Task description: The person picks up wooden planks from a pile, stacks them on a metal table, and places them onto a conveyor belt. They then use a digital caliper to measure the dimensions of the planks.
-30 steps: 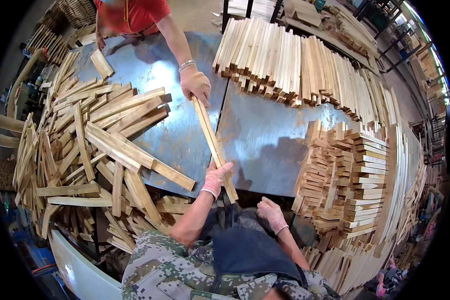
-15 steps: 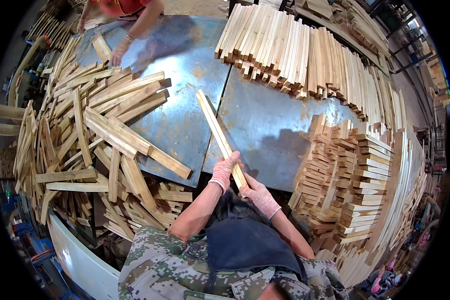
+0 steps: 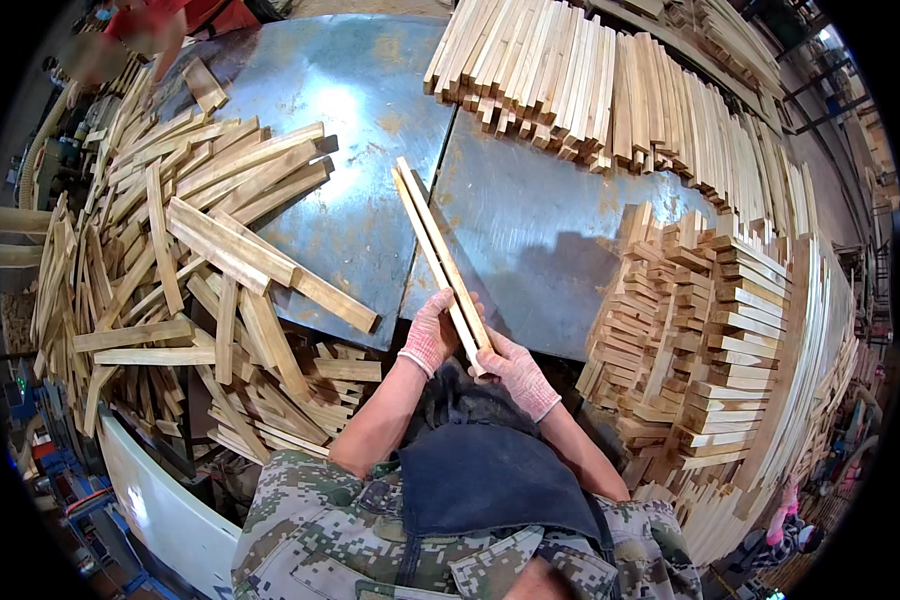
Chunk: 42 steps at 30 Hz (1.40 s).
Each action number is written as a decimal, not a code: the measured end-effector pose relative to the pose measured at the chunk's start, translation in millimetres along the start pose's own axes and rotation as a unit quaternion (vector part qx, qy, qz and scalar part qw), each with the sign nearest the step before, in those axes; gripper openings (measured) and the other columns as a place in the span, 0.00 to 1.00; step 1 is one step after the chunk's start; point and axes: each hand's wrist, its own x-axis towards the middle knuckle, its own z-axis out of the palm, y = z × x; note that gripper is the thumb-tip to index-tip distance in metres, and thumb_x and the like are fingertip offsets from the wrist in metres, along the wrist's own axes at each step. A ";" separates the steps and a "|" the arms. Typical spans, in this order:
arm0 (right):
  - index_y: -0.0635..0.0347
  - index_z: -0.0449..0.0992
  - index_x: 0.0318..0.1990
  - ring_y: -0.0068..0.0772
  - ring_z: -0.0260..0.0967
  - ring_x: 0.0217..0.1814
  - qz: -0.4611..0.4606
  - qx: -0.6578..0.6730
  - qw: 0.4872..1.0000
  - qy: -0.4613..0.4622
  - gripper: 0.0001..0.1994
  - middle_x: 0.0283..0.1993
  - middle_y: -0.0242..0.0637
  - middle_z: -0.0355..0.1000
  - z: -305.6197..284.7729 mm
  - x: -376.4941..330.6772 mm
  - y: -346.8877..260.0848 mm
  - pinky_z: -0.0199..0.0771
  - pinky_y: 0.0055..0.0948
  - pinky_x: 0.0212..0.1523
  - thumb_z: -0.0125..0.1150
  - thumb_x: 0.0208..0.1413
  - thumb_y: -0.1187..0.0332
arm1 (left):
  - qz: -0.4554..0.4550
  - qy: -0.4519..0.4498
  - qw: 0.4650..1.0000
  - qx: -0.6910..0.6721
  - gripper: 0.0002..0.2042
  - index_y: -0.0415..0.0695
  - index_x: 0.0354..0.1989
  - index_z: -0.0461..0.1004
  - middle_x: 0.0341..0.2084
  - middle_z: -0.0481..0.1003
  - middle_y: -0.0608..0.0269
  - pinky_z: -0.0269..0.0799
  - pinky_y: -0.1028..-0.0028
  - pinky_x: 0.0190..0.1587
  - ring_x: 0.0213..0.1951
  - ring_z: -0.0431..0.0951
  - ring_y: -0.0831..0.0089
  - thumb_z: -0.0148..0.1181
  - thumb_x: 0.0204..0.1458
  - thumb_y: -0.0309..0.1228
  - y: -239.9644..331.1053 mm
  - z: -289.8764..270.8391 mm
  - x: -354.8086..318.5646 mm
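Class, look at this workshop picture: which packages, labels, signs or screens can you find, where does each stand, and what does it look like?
None can be made out: only loose wooden slats and stacked slats around a metal table; gloved left hand and right hand hold two slats.

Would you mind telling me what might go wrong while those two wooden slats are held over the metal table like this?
The left hand and right hand grip the two slats only at the near end, so the far end could dip and strike the metal table. The two might also slide apart in that grip. The loose heap of slats to the left reaches close to the table edge, so swinging them could knock pieces down.
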 end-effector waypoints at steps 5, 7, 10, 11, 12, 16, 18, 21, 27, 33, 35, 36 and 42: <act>0.65 0.64 0.76 0.29 0.79 0.48 0.011 0.055 0.997 0.051 0.31 0.54 0.38 0.78 -13.8 2.9 28.8 0.83 0.30 0.48 0.57 0.73 0.55 | 0.008 0.040 0.999 0.017 0.24 0.42 0.61 0.74 0.53 0.80 0.51 0.74 0.47 0.64 0.56 0.79 0.52 0.68 0.60 0.40 -3.3 -3.3 -4.0; 0.66 0.65 0.75 0.32 0.81 0.47 0.000 0.057 0.997 0.052 0.29 0.56 0.40 0.79 -17.4 1.6 33.4 0.85 0.33 0.48 0.53 0.75 0.56 | 0.017 0.050 0.998 0.025 0.26 0.42 0.62 0.74 0.54 0.80 0.52 0.73 0.47 0.66 0.57 0.78 0.52 0.70 0.58 0.40 -6.1 -2.4 -4.7; 0.63 0.66 0.75 0.32 0.81 0.46 -0.029 0.051 0.993 0.098 0.28 0.52 0.42 0.80 -15.4 -2.5 35.6 0.85 0.34 0.47 0.51 0.75 0.56 | 0.025 0.046 0.999 0.014 0.26 0.41 0.61 0.73 0.52 0.80 0.53 0.76 0.50 0.62 0.53 0.80 0.54 0.72 0.57 0.39 -9.1 -3.2 -7.4; 0.61 0.67 0.74 0.33 0.81 0.44 -0.030 0.052 0.990 0.126 0.27 0.50 0.42 0.81 -14.0 -3.3 34.4 0.85 0.34 0.44 0.51 0.75 0.56 | 0.027 0.041 0.999 0.006 0.26 0.40 0.61 0.73 0.50 0.81 0.53 0.78 0.51 0.60 0.51 0.81 0.55 0.72 0.58 0.38 -10.1 -4.2 -8.5; 0.60 0.68 0.73 0.33 0.80 0.42 -0.032 0.052 0.986 0.154 0.26 0.48 0.43 0.81 -12.5 -4.1 32.8 0.84 0.34 0.42 0.51 0.75 0.55 | 0.050 0.062 0.996 0.047 0.25 0.40 0.60 0.73 0.49 0.81 0.54 0.80 0.53 0.56 0.48 0.82 0.57 0.73 0.58 0.37 -11.3 -4.7 -8.5; 0.55 0.70 0.72 0.30 0.76 0.31 0.053 0.119 0.977 0.168 0.25 0.41 0.43 0.80 -27.5 -5.9 23.9 0.79 0.29 0.31 0.54 0.74 0.54 | 0.140 0.150 0.955 0.213 0.20 0.38 0.55 0.75 0.41 0.81 0.57 0.81 0.65 0.40 0.35 0.82 0.68 0.74 0.59 0.34 -15.4 -5.3 -9.3; 0.54 0.74 0.61 0.29 0.68 0.28 0.072 0.157 0.966 0.193 0.19 0.36 0.41 0.77 -24.9 -4.8 22.1 0.72 0.29 0.29 0.51 0.73 0.53 | 0.185 0.189 0.919 0.293 0.20 0.37 0.54 0.75 0.41 0.80 0.58 0.80 0.66 0.41 0.36 0.81 0.70 0.73 0.60 0.34 -16.3 -6.6 -11.7; 0.52 0.74 0.57 0.29 0.68 0.28 0.102 0.220 0.950 0.198 0.16 0.35 0.40 0.76 -29.8 -4.9 28.2 0.72 0.29 0.29 0.53 0.73 0.54 | 0.229 0.167 0.908 0.308 0.21 0.37 0.61 0.74 0.44 0.80 0.60 0.80 0.68 0.46 0.41 0.80 0.71 0.69 0.59 0.26 -18.7 -0.2 -19.2; 0.46 0.74 0.55 0.30 0.70 0.28 0.130 0.313 0.925 0.172 0.13 0.36 0.39 0.75 -30.3 -6.7 43.1 0.73 0.30 0.28 0.58 0.72 0.53 | 0.290 0.079 0.873 0.384 0.37 0.42 0.77 0.60 0.54 0.78 0.57 0.78 0.69 0.52 0.48 0.79 0.71 0.66 0.57 0.22 -30.9 25.5 -23.2; 0.47 0.74 0.56 0.30 0.68 0.27 0.139 0.329 0.918 0.175 0.14 0.38 0.38 0.75 -23.6 -7.9 39.2 0.71 0.29 0.26 0.58 0.72 0.53 | 0.282 0.082 0.873 0.389 0.43 0.44 0.82 0.52 0.60 0.74 0.58 0.78 0.69 0.56 0.52 0.78 0.71 0.67 0.58 0.23 -35.9 41.2 -25.5; 0.48 0.74 0.55 0.30 0.68 0.26 0.150 0.335 0.913 0.180 0.14 0.38 0.38 0.75 -26.0 -5.8 41.4 0.71 0.29 0.26 0.58 0.71 0.52 | 0.285 0.082 0.871 0.393 0.43 0.44 0.82 0.52 0.60 0.74 0.58 0.79 0.69 0.55 0.52 0.78 0.71 0.67 0.58 0.24 -36.2 40.7 -24.6; 0.48 0.74 0.54 0.30 0.68 0.26 0.156 0.338 0.910 0.182 0.14 0.37 0.39 0.75 -27.3 -4.7 42.3 0.70 0.29 0.25 0.58 0.71 0.52 | 0.285 0.081 0.870 0.394 0.43 0.44 0.82 0.51 0.61 0.73 0.58 0.79 0.69 0.55 0.52 0.78 0.71 0.67 0.58 0.24 -36.5 40.8 -23.9; 0.52 0.74 0.53 0.31 0.68 0.25 0.159 0.346 0.907 0.182 0.15 0.35 0.39 0.75 -27.8 -3.7 41.9 0.70 0.29 0.24 0.58 0.72 0.52 | 0.285 0.075 0.880 0.372 0.43 0.45 0.82 0.50 0.62 0.73 0.57 0.80 0.69 0.53 0.53 0.78 0.71 0.67 0.60 0.24 -38.1 37.3 -20.7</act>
